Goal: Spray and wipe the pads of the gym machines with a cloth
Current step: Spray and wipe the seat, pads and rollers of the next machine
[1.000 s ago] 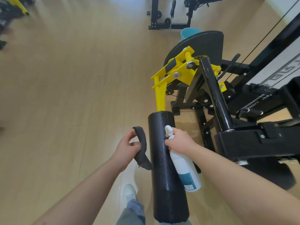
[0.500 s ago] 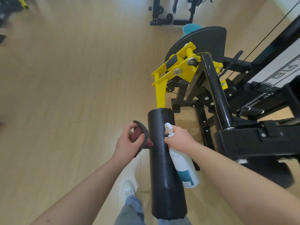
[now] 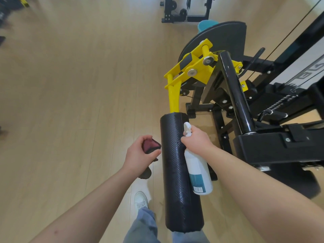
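Against 1 second ago, we see the cloth (image 3: 151, 146) no longer hanging as a dark loop. It is bunched, red side out, in the left hand (image 3: 140, 156) at lower centre, with fingers and thumb curled round it and a tail dangling under the wrist. The right hand (image 3: 196, 139) stays wrapped round the neck of the spray bottle (image 3: 199, 172), which lies against the right flank of the black roller pad (image 3: 176, 181), just beside the left hand. We count 2 hands, 1 cloth, 1 bottle, 1 pad on 1 yellow arm (image 3: 174, 97), and 1 white shoe (image 3: 141, 199) at the bottom.
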A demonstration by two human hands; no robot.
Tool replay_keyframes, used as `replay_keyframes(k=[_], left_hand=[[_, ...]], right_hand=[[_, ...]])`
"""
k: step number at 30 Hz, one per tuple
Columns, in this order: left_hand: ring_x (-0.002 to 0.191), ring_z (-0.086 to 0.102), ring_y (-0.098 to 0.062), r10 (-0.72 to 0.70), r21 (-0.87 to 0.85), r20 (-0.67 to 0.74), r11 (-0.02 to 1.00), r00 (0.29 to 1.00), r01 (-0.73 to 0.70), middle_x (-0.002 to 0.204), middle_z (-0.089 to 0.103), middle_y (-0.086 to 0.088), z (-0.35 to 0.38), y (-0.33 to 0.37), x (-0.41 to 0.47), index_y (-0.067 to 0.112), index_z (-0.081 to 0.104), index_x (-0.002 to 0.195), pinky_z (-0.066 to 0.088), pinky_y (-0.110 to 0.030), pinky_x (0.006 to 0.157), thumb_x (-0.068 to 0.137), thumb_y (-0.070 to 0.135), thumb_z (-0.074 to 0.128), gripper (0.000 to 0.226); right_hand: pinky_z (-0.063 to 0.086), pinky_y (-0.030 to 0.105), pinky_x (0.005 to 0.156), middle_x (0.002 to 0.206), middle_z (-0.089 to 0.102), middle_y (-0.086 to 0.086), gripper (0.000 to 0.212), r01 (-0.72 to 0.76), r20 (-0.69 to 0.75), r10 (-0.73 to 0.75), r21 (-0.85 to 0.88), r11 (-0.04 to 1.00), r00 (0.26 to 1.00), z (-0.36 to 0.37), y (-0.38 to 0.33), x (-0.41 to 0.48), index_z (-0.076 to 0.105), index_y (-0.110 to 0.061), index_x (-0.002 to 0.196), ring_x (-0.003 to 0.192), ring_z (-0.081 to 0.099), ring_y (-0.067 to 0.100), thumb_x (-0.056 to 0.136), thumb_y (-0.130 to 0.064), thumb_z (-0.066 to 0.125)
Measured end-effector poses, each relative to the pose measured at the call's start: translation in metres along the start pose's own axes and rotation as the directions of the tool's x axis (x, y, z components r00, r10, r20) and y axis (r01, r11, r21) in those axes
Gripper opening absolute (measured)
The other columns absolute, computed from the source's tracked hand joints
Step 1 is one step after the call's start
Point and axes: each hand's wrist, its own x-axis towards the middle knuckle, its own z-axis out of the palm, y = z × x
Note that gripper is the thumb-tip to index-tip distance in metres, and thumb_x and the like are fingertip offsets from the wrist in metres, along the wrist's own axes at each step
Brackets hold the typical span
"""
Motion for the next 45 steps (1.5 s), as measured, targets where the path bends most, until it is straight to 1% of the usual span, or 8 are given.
replay_keyframes(k=[3, 7, 14, 19, 22, 25, 32, 45], left_hand=[[0.095, 0.072, -0.011, 0.001, 0.017, 0.000, 1.000, 1.000, -0.001, 0.110, 0.068, 0.015, 0.005, 0.002, 0.004, 0.043, 0.063, 0.116, 0.058, -0.033, 0.091, 0.073, 0.032, 0.084, 0.049], [0.093, 0.075, -0.014, -0.014, -0.045, 0.035, 0.999, 0.999, 0.015, 0.107, 0.069, 0.017, 0.011, 0.006, 0.007, 0.053, 0.060, 0.112, 0.059, -0.041, 0.092, 0.063, 0.048, 0.078, 0.052], [0.079, 0.074, -0.014, 0.026, -0.053, 0.088, 0.998, 0.996, -0.022, 0.109, 0.068, 0.015, 0.019, 0.019, 0.001, 0.052, 0.062, 0.113, 0.060, -0.037, 0.084, 0.079, 0.028, 0.078, 0.045], [0.069, 0.065, -0.005, 0.053, -0.025, 0.128, 0.998, 0.990, -0.050, 0.114, 0.067, 0.023, 0.022, 0.028, -0.002, 0.055, 0.063, 0.109, 0.051, -0.024, 0.068, 0.084, 0.020, 0.075, 0.045], [0.075, 0.068, -0.015, 0.061, -0.040, 0.157, 0.998, 0.986, -0.056, 0.116, 0.067, 0.022, 0.025, 0.031, -0.002, 0.053, 0.064, 0.113, 0.054, -0.028, 0.062, 0.085, 0.017, 0.071, 0.046], [0.084, 0.070, -0.024, 0.076, -0.060, 0.171, 0.996, 0.982, -0.066, 0.111, 0.070, 0.019, 0.029, 0.031, -0.002, 0.052, 0.066, 0.113, 0.061, -0.038, 0.074, 0.088, 0.014, 0.068, 0.045], [0.105, 0.069, -0.015, 0.085, -0.127, 0.243, 0.990, 0.966, -0.055, 0.122, 0.068, 0.014, 0.036, 0.033, -0.007, 0.056, 0.070, 0.102, 0.058, -0.027, 0.082, 0.101, 0.013, 0.056, 0.045], [0.107, 0.064, -0.009, 0.110, -0.104, 0.416, 0.992, 0.903, -0.073, 0.121, 0.066, 0.011, 0.034, 0.024, -0.011, 0.046, 0.070, 0.110, 0.054, -0.028, 0.092, 0.104, 0.013, 0.052, 0.038]], right_hand=[[0.054, 0.039, 0.076, 0.090, 0.063, 0.008, 0.019, -0.069, -0.022, 0.069, -0.026, 0.997, 0.997, 0.003, 0.009, -0.005, 0.062, -0.008, 0.099, 0.080, 0.060, 0.021, 0.090, -0.025, 0.060], [0.045, 0.033, 0.069, 0.086, 0.061, 0.003, 0.022, -0.094, 0.049, 0.094, -0.016, 0.995, 0.994, 0.001, 0.021, -0.018, 0.063, -0.005, 0.102, 0.076, 0.056, 0.020, 0.088, -0.022, 0.060], [0.041, 0.030, 0.063, 0.080, 0.056, 0.005, 0.017, -0.085, 0.086, 0.096, -0.119, 0.989, 0.992, 0.003, 0.043, -0.046, 0.059, -0.006, 0.088, 0.070, 0.052, 0.017, 0.091, -0.022, 0.060], [0.046, 0.033, 0.070, 0.094, 0.064, 0.004, 0.012, -0.040, 0.153, 0.057, -0.114, 0.993, 0.987, 0.006, 0.062, -0.064, 0.060, -0.014, 0.093, 0.088, 0.062, 0.025, 0.086, -0.024, 0.063], [0.043, 0.029, 0.062, 0.089, 0.058, 0.002, 0.016, -0.060, 0.194, 0.094, -0.176, 0.983, 0.977, 0.006, 0.069, -0.075, 0.049, -0.021, 0.081, 0.076, 0.056, 0.017, 0.087, -0.027, 0.063], [0.047, 0.028, 0.062, 0.088, 0.059, 0.002, 0.017, -0.048, 0.213, 0.098, -0.228, 0.973, 0.972, 0.008, 0.075, -0.085, 0.051, -0.020, 0.082, 0.075, 0.059, 0.017, 0.088, -0.029, 0.064], [0.060, 0.035, 0.079, 0.091, 0.063, 0.002, 0.018, -0.079, 0.184, 0.120, -0.215, 0.973, 0.976, 0.009, 0.086, -0.102, 0.059, -0.019, 0.095, 0.084, 0.066, 0.019, 0.085, -0.032, 0.066], [0.059, 0.040, 0.089, 0.098, 0.064, 0.005, 0.022, -0.169, 0.087, 0.185, -0.166, 0.972, 0.979, 0.045, 0.090, -0.143, 0.060, -0.012, 0.103, 0.094, 0.066, 0.024, 0.089, -0.028, 0.066]])
